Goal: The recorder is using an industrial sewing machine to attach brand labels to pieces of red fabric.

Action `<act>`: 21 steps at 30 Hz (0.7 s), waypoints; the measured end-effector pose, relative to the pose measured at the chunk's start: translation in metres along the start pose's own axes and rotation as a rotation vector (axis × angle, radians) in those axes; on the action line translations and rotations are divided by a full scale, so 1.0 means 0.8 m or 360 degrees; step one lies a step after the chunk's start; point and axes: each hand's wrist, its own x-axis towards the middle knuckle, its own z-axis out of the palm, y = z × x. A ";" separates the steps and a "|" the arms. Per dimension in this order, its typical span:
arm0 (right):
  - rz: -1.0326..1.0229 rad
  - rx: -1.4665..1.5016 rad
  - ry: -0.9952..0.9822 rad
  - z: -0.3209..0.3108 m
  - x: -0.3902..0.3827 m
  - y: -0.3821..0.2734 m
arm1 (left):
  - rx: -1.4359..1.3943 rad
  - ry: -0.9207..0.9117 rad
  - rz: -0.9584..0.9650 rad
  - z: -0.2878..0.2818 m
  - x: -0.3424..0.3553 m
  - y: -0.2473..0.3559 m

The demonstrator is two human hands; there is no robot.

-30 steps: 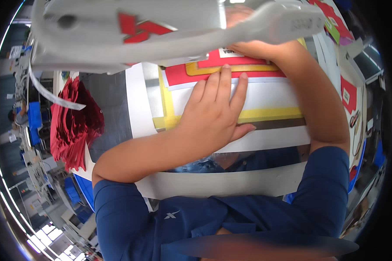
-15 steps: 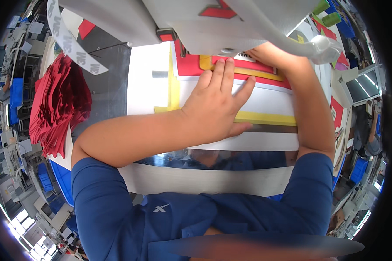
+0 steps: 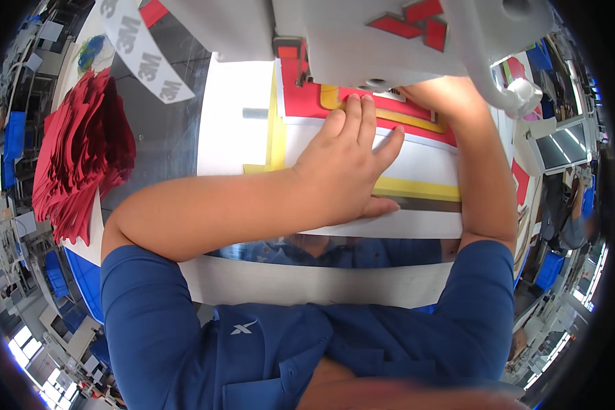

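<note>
My left hand [image 3: 352, 154] lies with fingers spread on a layered flat piece: white sheet [image 3: 417, 164], red fabric [image 3: 307, 102] and a yellow frame-like template [image 3: 424, 121], with fingertips at the template. My right hand [image 3: 447, 96] reaches to the far right of the red piece, its fingertips hidden under the white sewing machine head [image 3: 383, 41]. The machine's foot [image 3: 298, 75] hangs just left of my left fingertips. Yellow strips [image 3: 410, 184] edge the white board beneath.
A heap of red fabric pieces [image 3: 82, 150] sits at left beside a dangling white tape [image 3: 143, 55]. A dark screen [image 3: 564, 143] stands at right. Blue bins [image 3: 550, 270] and another person [image 3: 574, 225] appear beyond the table.
The whole view has shifted, showing more of the machine head and its foot. My hands stay on the piece, my left fingers at about the same place on the template.
</note>
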 end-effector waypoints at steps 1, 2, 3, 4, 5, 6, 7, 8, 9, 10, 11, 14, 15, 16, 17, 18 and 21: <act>-0.0001 0.0001 -0.0005 -0.002 0.001 -0.003 | 0.0004 -0.0012 0.0002 0.000 0.000 -0.001; 0.0037 -0.0068 -0.0026 -0.007 0.002 -0.008 | 0.0008 -0.0025 0.0005 -0.001 0.001 -0.001; 0.0064 -0.0131 -0.0043 -0.011 0.007 -0.014 | 0.0011 -0.0026 -0.0009 -0.001 0.000 -0.002; 0.0051 -0.0123 -0.0042 -0.013 0.010 -0.016 | 0.0018 -0.0012 -0.0012 -0.001 -0.002 -0.003; 0.0156 -0.0112 -0.0190 -0.014 0.014 -0.017 | 0.0027 0.0003 -0.0016 -0.002 -0.003 -0.004; 0.0279 -0.0116 -0.0343 -0.019 0.014 -0.018 | 0.0006 0.0030 -0.0006 0.000 -0.001 -0.005; 0.0440 0.0033 -0.0338 -0.023 0.016 -0.020 | -0.0023 0.0024 -0.0002 -0.001 0.000 -0.005; 0.0195 -0.0038 -0.0029 -0.004 -0.003 -0.003 | -0.0051 0.0019 0.0001 -0.002 0.002 -0.003; 0.0184 -0.0041 -0.0020 0.000 -0.002 0.004 | -0.0063 0.0016 0.0006 -0.001 0.002 -0.005; 0.0189 -0.0031 -0.0013 -0.004 -0.012 0.002 | -0.0050 0.0023 0.0001 0.000 0.004 -0.007; 0.0196 -0.0023 -0.0006 -0.003 -0.008 0.007 | -0.0077 0.0035 0.0006 0.000 0.006 -0.008; 0.0209 0.0021 0.0001 0.008 0.006 0.007 | -0.0096 0.0030 -0.0012 0.001 0.006 -0.007; 0.0217 0.0032 0.0000 0.011 0.009 0.009 | -0.0099 0.0015 -0.0014 0.000 0.006 -0.007; 0.0226 0.0043 -0.0001 0.010 0.006 0.010 | -0.0095 0.0020 -0.0019 -0.001 0.007 -0.008; 0.0236 0.0053 -0.0003 0.014 0.013 0.011 | -0.0106 -0.0006 -0.0030 -0.003 0.007 -0.009; 0.0255 0.0061 -0.0010 0.014 0.010 0.009 | -0.0123 -0.0033 -0.0033 -0.004 0.008 -0.009; 0.0306 0.0092 -0.0027 0.017 0.012 0.016 | -0.0091 -0.0030 -0.0056 -0.006 0.008 -0.009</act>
